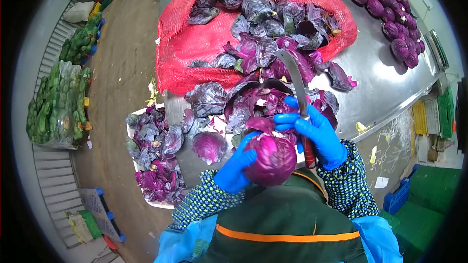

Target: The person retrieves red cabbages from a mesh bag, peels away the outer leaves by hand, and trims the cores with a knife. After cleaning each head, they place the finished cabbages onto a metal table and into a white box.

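At the left, a white tray [157,205] of purple leaves lies beside the metal table [378,75], outside the left hand [233,171]. That gloved hand is curled against the left side of the cabbage [271,161], fingers spread over its flank, so the head sits just to the right of this palm and close to the apron [287,216]. A loose leaf [260,124] stands up at the cabbage's far side, facing away from the body. Beyond it, more leaves are heaped in front of and on the red net [183,44]. To the right of the cabbage, the right hand [321,138] is closed round the knife [295,75], its red handle running down toward the body and its blade pointing up and away, curving left at the tip. The blade's long axis thus passes by the cabbage's far right side and points away from it, toward the heap. The right fingers reach left, near the loose leaf; whether they touch it, I cannot tell. Farther right, a pile of cabbages [375,8] lies on the table, well apart from both hands.
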Tool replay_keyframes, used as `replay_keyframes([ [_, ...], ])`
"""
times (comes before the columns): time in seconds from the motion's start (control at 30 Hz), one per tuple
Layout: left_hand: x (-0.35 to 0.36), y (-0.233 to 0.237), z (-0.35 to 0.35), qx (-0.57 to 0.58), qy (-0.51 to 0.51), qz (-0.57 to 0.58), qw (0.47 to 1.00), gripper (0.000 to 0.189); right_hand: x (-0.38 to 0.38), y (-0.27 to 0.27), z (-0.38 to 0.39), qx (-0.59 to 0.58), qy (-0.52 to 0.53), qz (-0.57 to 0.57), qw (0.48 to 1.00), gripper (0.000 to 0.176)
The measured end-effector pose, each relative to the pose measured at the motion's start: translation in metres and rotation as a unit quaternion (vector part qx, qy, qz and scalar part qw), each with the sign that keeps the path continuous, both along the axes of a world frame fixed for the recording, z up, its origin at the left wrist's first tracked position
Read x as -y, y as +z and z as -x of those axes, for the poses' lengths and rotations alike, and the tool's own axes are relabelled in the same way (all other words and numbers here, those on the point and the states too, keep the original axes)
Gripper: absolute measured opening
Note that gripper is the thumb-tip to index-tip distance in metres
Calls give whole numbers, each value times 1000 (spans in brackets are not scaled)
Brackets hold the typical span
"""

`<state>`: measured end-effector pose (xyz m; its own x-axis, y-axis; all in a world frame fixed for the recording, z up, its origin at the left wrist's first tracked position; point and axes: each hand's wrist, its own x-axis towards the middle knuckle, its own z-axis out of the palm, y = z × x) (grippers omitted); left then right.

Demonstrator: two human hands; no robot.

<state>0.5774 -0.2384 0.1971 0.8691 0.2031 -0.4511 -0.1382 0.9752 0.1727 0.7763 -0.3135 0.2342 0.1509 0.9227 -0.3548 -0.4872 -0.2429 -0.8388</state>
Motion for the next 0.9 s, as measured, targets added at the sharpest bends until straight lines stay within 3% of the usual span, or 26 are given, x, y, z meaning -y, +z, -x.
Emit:
replay_keyframes([
  [0.07,1,-5,1,-68,18,-333,940,82,3,-12,0,116,-88,42,988,49],
  [0.13,1,-5,2,-89,37,-383,919,88,16,-18,6,175,-103,33,979,51],
  [0.2,4,-7,10,-245,25,-611,752,93,24,-14,15,230,-79,-3,970,57],
  [0.23,4,-9,9,-261,35,-649,714,95,24,-11,21,303,-55,-116,944,60],
  [0.27,3,-4,9,-261,32,-648,714,95,11,-3,31,422,-91,-145,890,53],
  [0.33,-3,7,5,-201,-2,-773,602,94,3,-19,23,411,-19,-146,900,42],
  [0.37,-6,5,2,-152,25,-789,595,94,-7,-29,23,333,-118,-77,932,35],
  [0.4,-4,7,2,-149,24,-790,595,94,-17,-28,10,329,-128,34,935,40],
  [0.47,1,13,3,-177,29,-676,715,95,-23,-46,-9,502,-168,-76,845,47],
  [0.5,4,12,1,-181,90,-676,708,94,-15,-36,-10,471,-145,-48,869,56],
  [0.53,4,10,2,-187,94,-675,707,94,-6,-29,-11,461,-119,-61,877,52],
  [0.63,-2,5,3,-240,137,-795,540,92,29,-9,6,516,33,-113,849,47],
  [0.8,-3,3,1,-260,133,-795,531,90,37,-16,26,613,90,-140,772,57],
  [0.9,1,2,0,-265,142,-802,516,89,38,-18,30,603,80,-108,786,54],
])
